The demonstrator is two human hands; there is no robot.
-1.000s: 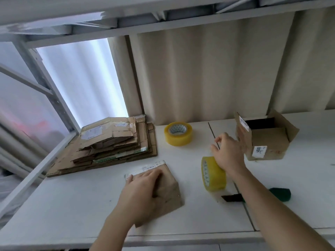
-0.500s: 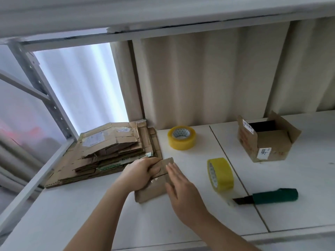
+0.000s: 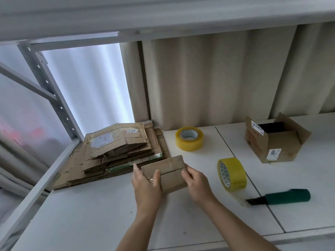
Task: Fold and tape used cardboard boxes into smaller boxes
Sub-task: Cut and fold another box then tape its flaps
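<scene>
Both hands, left hand and right hand, gripped a flattened cardboard box; an upright tape roll stood at its three o'clock.

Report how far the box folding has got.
Done: one open box stands at right. In hand: left hand and right hand grip a small cardboard piece with an unsealed seam. Left: taping it; flattened cardboard stack waits; upright tape roll unused.
</scene>
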